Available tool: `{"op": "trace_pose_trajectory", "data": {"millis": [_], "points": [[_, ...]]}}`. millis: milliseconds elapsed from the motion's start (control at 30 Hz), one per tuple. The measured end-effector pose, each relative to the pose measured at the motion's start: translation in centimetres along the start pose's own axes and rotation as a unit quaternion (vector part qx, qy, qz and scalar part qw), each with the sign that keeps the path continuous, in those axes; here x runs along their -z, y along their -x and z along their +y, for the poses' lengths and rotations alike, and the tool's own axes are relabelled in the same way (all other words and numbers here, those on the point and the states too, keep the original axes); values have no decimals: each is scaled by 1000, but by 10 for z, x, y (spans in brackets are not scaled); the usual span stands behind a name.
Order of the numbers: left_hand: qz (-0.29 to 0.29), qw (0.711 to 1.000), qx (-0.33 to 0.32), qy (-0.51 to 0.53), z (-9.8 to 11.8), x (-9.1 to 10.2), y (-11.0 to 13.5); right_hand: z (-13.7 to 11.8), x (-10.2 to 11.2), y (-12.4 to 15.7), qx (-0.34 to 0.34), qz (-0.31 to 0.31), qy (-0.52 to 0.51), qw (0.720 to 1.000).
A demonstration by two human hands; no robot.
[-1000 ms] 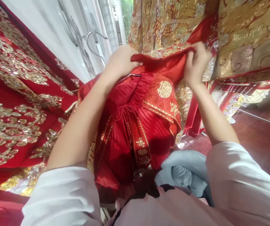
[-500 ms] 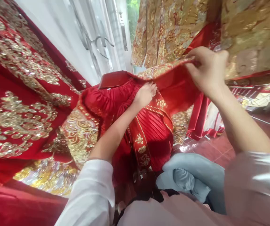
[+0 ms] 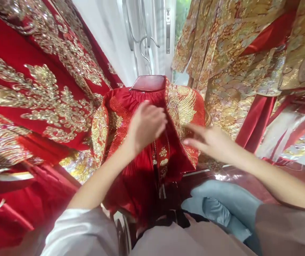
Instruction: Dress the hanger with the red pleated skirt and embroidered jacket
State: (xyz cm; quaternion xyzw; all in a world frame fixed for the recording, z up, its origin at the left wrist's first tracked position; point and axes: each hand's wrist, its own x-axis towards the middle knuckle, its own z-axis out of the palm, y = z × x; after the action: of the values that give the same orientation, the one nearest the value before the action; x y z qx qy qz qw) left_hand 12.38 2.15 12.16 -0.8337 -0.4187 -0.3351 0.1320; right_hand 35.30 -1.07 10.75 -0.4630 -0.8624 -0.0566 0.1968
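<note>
A red embroidered jacket (image 3: 185,103) hangs right under the shiny hanger hook (image 3: 149,65), with gold shapes stitched on its front. Its stiff red collar (image 3: 151,83) sits just below the hook. Inside the jacket is a red gathered dress (image 3: 151,96), and long red bands (image 3: 164,161) with gold flowers hang in the middle, farther down from the hook.

The left hand (image 3: 147,124) is almost straight down from the hook, in front of the dress. Its fingers are curled in and blurry — I cannot tell if its grip has any cloth in it. The right hand (image 3: 213,140) is lower than the hook and off to its right. Its grip is apart, with a gap between finger and thumb, and the fingertips are over the jacket's right front flap, or touching it.

That flap is long from top to bottom. Its gold edge starts beside the collar and slants down, away to the right of the hook. The edge runs between the two hands — the flap lies to the right of the left hand, and the right hand is nearer to it.

Left of the hook is a red sequined gown (image 3: 51,85); right of it hang gold patterned clothes (image 3: 221,71).
</note>
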Motion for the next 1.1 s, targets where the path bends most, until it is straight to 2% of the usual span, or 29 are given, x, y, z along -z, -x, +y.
{"op": "trace_pose_trajectory", "data": {"millis": [33, 100, 167, 233, 333, 433, 500, 567, 633, 667, 700, 733, 800, 867, 900, 933, 967, 1033, 1067, 1100], "points": [[37, 996, 55, -58, -9, 20, 11, 5, 10, -13, -5, 49, -13, 999], [125, 964, 191, -137, -23, 48, 32, 17, 24, -48, 1, 140, -33, 990], [159, 924, 298, -181, -28, 58, 51, 25, 29, -92, 39, 167, -81, 982], [141, 906, 344, -204, -26, 55, 66, 25, 29, -136, 51, 162, -144, 975], [119, 904, 351, -215, -24, 48, 76, 16, 24, -181, 19, 166, -222, 961], [120, 919, 357, -119, -42, 62, 64, 6, 23, -195, -11, 144, -242, 959], [142, 923, 356, -41, -58, 79, 43, 1, 24, -196, -22, 118, -243, 963], [185, 921, 343, -6, -64, 93, 15, -3, 27, -196, -35, 99, -229, 968], [257, 921, 289, 54, -50, 95, -13, -8, 29, -198, -47, 90, -192, 976], [260, 929, 257, 65, -36, 92, -24, -10, 29, -198, -56, 91, -173, 979], [237, 943, 224, 61, -20, 85, -32, -12, 28, -198, -63, 97, -156, 981], [188, 958, 213, 40, -5, 76, -36, -12, 27, -198, -67, 107, -142, 982], [-2, 983, 185, 4, 19, 57, -35, -8, 25, -193, -51, 131, -126, 982], [-188, 965, 180, -2, 23, 43, -25, 5, 22, -183, -1, 134, -130, 982], [-226, 957, 184, -3, 18, 40, -20, 15, 21, -177, 29, 131, -141, 981], [-212, 958, 190, -8, 10, 39, -17, 26, 19, -169, 55, 128, -154, 978], [-153, 969, 194, -20, -2, 41, -15, 37, 17, -162, 75, 125, -164, 976], [23, 982, 180, -54, -28, 47, -16, 60, 13, -146, 92, 120, -169, 974], [84, 980, 165, -66, -42, 50, -18, 70, 10, -140, 94, 117, -163, 975], [108, 980, 152, -69, -56, 51, -20, 78, 8, -134, 96, 112, -156, 977]]}}
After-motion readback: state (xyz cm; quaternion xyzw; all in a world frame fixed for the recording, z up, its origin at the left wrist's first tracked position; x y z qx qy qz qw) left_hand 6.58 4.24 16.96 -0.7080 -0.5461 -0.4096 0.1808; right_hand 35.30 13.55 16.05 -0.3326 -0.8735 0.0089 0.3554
